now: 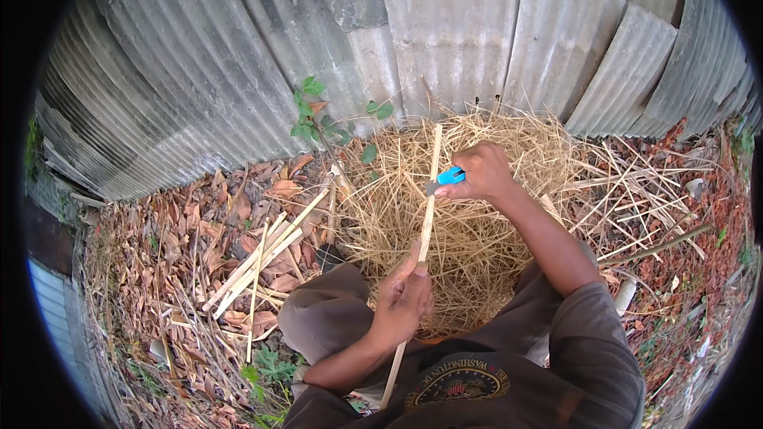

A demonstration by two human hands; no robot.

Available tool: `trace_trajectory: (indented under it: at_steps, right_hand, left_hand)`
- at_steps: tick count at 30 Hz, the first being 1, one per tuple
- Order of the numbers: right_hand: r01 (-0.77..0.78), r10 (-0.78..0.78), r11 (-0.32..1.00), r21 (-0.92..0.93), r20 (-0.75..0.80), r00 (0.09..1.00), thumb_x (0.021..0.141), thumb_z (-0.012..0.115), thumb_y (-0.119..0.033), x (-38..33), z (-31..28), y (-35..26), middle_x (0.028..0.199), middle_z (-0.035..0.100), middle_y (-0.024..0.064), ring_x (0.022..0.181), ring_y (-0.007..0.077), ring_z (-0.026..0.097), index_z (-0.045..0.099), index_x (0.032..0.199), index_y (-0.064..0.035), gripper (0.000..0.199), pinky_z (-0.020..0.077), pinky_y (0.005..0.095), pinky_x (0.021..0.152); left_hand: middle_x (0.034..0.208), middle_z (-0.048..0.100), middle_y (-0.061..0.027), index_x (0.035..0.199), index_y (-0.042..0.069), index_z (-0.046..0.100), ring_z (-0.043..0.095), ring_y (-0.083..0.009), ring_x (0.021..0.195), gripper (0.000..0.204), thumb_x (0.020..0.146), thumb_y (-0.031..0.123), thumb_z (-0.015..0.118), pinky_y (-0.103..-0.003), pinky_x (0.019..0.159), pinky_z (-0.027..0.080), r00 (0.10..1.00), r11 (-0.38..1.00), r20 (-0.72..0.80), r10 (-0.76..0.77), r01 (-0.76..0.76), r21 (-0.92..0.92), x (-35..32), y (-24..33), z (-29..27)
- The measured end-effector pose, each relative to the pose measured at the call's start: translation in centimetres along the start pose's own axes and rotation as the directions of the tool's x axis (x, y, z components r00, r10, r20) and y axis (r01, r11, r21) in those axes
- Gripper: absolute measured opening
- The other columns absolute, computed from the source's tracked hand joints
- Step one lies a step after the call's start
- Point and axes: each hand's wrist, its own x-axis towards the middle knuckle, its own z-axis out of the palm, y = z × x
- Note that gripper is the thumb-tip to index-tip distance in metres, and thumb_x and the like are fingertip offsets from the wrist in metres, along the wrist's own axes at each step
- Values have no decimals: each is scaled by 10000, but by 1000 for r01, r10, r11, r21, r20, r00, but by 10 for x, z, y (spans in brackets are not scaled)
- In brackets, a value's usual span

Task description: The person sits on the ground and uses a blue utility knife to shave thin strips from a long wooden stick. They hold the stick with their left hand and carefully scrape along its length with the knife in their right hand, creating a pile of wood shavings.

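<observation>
Corrugated metal wall (477, 24), leaf litter. Our left hand (404, 302) closes round a bamboo strip (427, 222); right hand (481, 173) grips a blue-handled knife (447, 179) against it. Shavings (469, 230) heaped, finished strips (258, 258) aside; we judge work midway.

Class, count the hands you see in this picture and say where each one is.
2. The left hand grips the pale stick low down; the right hand holds a blue-handled knife against it higher up.

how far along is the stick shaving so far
Done: a heap of pale shavings lies under the hands, and a bundle of split sticks rests to the left. In hand: left hand grips a long stick; right hand holds a blue-handled knife against it. How many remain is unclear.
</observation>
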Motion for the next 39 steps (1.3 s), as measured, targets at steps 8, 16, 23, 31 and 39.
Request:
trace_trajectory:
  at_steps: [8,16,23,31,39]
  right_hand:
    - [-818,826,562,-122,135,547,804,317,-819,8,-33,98,464,474,73,516,214,555,603,563,-44,860,447,410,509]
    - [-310,287,928,206,134,948,767,453,-798,-4,-47,-15,402,421,25,375,197,476,541,500,-78,774,372,361,394]
    - [-95,91,993,64,51,995,744,522,-768,-2,-44,-32,384,428,17,340,194,462,516,471,-102,720,361,340,370]
    - [-111,103,989,95,89,991,694,466,-856,-9,-32,-37,359,389,8,317,177,454,500,441,-120,780,353,334,336]
    - [-5,5,1000,23,-5,1000,637,506,-868,-7,-14,-15,387,416,-1,325,173,435,497,436,-129,766,341,322,361]
  left_hand:
    - [599,378,39,1472,126,283,342,-36,484,471,1014,108,394,-198,469,350,951,988,309,33,-77,132,-35,-3,16]
    - [603,376,57,1460,96,311,344,-12,504,462,1011,125,418,-183,481,350,992,972,-7,123,-119,204,-6,2,-9]
    - [637,373,69,1443,59,333,334,-7,531,457,1000,105,438,-179,480,304,987,932,10,158,-152,329,-5,-2,-5]
    - [649,388,60,1427,61,362,342,-20,537,442,996,107,445,-195,477,327,990,925,1,141,-132,357,-12,-1,-5]
    - [728,382,70,1434,37,346,335,-3,603,453,995,81,447,-176,514,294,990,932,-21,138,-123,340,-4,-2,-2]
